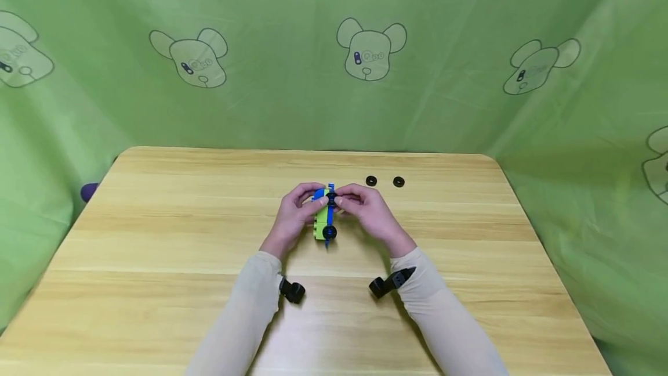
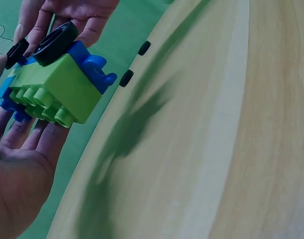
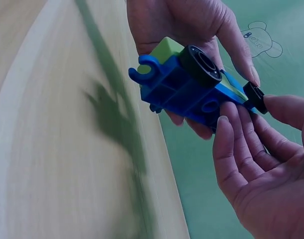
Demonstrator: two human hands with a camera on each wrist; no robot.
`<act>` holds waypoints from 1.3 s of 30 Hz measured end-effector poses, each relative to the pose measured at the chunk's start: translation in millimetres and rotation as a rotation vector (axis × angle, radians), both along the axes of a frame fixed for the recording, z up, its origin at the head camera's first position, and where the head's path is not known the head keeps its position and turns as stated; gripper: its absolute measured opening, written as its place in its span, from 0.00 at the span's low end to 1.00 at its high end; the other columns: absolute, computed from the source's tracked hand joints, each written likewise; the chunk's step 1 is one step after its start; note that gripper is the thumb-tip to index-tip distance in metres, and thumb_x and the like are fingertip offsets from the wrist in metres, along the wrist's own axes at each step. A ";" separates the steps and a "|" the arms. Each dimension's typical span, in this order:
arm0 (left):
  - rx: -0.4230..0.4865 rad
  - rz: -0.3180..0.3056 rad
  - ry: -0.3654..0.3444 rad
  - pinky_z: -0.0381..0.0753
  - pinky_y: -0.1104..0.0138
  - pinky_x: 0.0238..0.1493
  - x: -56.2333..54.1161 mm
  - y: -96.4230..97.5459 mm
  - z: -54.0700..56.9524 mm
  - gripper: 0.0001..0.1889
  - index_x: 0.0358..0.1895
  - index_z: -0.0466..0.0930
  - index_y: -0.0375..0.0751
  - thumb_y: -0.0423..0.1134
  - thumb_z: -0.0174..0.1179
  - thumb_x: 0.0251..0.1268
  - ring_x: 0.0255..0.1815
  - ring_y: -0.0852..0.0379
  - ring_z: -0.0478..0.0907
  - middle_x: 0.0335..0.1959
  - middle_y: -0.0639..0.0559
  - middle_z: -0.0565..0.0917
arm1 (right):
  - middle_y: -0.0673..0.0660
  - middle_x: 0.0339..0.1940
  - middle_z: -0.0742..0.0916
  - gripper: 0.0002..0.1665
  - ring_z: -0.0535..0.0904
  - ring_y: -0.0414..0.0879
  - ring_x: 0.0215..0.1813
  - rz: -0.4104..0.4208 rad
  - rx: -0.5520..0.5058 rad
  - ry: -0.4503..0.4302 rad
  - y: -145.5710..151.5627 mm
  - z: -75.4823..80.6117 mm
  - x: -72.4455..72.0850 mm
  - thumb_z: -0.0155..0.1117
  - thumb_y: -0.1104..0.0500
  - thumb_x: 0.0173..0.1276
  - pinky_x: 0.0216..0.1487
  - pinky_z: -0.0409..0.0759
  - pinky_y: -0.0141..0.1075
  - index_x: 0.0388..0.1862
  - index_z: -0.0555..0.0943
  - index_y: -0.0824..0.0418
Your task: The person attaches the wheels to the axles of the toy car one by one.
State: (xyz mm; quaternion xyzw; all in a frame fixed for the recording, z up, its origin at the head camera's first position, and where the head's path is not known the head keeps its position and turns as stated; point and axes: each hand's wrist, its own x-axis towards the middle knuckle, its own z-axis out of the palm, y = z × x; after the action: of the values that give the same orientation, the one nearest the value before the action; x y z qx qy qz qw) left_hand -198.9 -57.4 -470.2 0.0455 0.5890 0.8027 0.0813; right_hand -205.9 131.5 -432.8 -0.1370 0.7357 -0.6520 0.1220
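A toy car (image 1: 320,228) of lime-green studded bricks on a blue wheeled base is held on its side between both hands. The left hand (image 1: 294,213) grips its green body from the left, thumb at the far black wheel (image 3: 254,97). The right hand (image 1: 367,212) has its thumb tip on that same wheel, and its other fingers lie along the underside in the right wrist view. A second black wheel (image 3: 201,65) sits on the base at the near end. A blue hook-shaped coupling (image 3: 146,69) sticks out there.
Two loose black wheels lie on the wooden table (image 1: 182,219) beyond the right hand, a left one (image 1: 371,181) and a right one (image 1: 399,181). A green curtain (image 1: 292,109) with bear-head prints hangs behind. Each wrist wears a strapped camera.
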 end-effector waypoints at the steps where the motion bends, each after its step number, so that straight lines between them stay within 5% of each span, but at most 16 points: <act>1: 0.000 0.000 -0.002 0.86 0.64 0.36 0.2 -0.1 0.3 0.18 0.58 0.76 0.37 0.34 0.64 0.67 0.42 0.49 0.83 0.56 0.42 0.79 | 0.66 0.43 0.85 0.15 0.84 0.54 0.43 0.003 -0.009 -0.007 -0.3 0.0 0.1 0.58 0.68 0.72 0.53 0.78 0.60 0.53 0.76 0.78; 12: -0.021 0.004 0.003 0.85 0.66 0.33 0.8 -1.6 -0.2 0.18 0.59 0.75 0.36 0.32 0.62 0.68 0.41 0.50 0.84 0.57 0.41 0.78 | 0.65 0.42 0.84 0.14 0.83 0.58 0.43 0.006 0.000 -0.006 -4.1 0.0 -0.3 0.58 0.67 0.73 0.50 0.80 0.56 0.52 0.76 0.76; 24: -0.018 -0.007 0.018 0.85 0.67 0.32 0.9 0.1 0.5 0.18 0.59 0.74 0.35 0.31 0.61 0.68 0.45 0.49 0.83 0.57 0.40 0.78 | 0.65 0.40 0.84 0.12 0.83 0.49 0.38 -0.035 -0.025 -0.036 -5.3 -0.8 -1.1 0.58 0.70 0.72 0.49 0.83 0.49 0.51 0.77 0.76; 39: 0.044 -0.070 0.021 0.85 0.63 0.41 2.9 -6.9 -5.1 0.25 0.64 0.70 0.32 0.22 0.59 0.62 0.52 0.47 0.80 0.61 0.37 0.75 | 0.64 0.40 0.83 0.13 0.83 0.50 0.39 -0.042 -0.054 -0.070 -3.0 -2.6 -1.7 0.57 0.69 0.72 0.49 0.83 0.47 0.52 0.75 0.77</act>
State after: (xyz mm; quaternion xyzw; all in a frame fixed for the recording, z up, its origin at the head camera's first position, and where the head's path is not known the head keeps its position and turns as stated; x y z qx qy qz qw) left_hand -196.0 -64.3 -475.4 0.0761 0.5699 0.8118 0.1022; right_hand -207.6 128.5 -435.3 -0.1019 0.7157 -0.6786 0.1301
